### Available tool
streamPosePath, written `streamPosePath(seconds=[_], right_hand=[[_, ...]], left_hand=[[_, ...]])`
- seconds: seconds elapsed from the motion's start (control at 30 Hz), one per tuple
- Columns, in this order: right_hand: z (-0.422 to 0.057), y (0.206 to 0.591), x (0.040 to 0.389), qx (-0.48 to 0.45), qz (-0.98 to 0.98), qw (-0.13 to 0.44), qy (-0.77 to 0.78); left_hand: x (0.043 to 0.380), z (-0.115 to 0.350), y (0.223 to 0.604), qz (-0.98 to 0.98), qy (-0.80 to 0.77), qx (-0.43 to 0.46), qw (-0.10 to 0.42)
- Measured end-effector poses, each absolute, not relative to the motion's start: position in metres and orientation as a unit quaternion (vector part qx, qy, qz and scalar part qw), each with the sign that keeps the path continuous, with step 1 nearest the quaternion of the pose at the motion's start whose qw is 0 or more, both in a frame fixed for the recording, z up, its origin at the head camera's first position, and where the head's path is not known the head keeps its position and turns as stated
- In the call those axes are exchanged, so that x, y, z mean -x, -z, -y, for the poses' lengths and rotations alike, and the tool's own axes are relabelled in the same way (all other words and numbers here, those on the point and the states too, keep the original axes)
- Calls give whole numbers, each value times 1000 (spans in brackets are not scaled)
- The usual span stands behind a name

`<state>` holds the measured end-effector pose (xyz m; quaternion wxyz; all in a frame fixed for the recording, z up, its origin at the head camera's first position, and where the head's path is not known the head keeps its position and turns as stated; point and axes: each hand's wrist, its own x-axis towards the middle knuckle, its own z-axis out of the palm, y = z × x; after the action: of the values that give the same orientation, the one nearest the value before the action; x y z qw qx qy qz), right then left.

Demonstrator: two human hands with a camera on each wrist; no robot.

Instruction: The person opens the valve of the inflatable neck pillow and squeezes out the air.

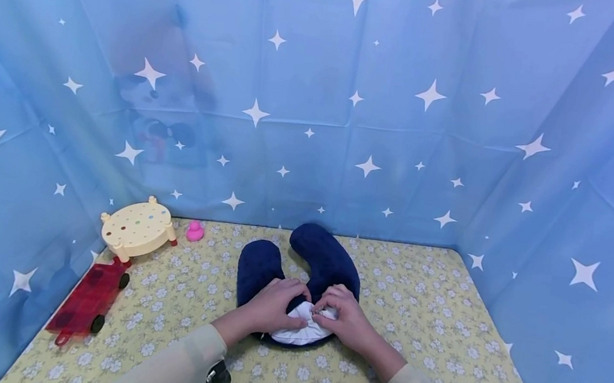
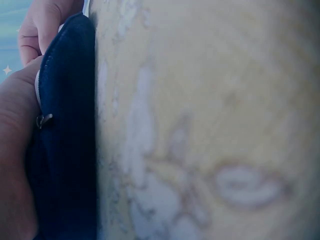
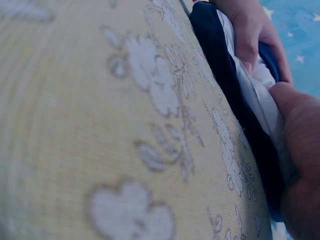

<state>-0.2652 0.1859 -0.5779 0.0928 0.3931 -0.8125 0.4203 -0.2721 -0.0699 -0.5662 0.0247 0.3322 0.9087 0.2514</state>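
A navy U-shaped neck pillow lies on the table with its two arms pointing away from me. White inner fabric shows through an opening at its near, curved part. My left hand grips the pillow at the left of this opening, its thumb over the white fabric. From the right, my right hand pinches the white fabric between thumb and fingers. In the left wrist view, a small metal zipper pull hangs at the seam of the navy cover. Some fingertips are hidden in the folds.
A cream toy table with coloured dots tilts on its legs at the back left. Before it lies a red see-through toy cart with black wheels. A pink toy duck stands near the back edge. Blue star-printed curtains enclose the flowered tabletop.
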Motion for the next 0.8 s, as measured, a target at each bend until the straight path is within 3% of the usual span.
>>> streamPosePath(seconds=[0.53,0.8], right_hand=[[-186,578,266,-392,808,80,-432],[-185,578,266,-379,803,72,-455]], left_hand=[[273,71,568,-906,-257,-335,30],[275,77,571,-870,-356,-336,64]])
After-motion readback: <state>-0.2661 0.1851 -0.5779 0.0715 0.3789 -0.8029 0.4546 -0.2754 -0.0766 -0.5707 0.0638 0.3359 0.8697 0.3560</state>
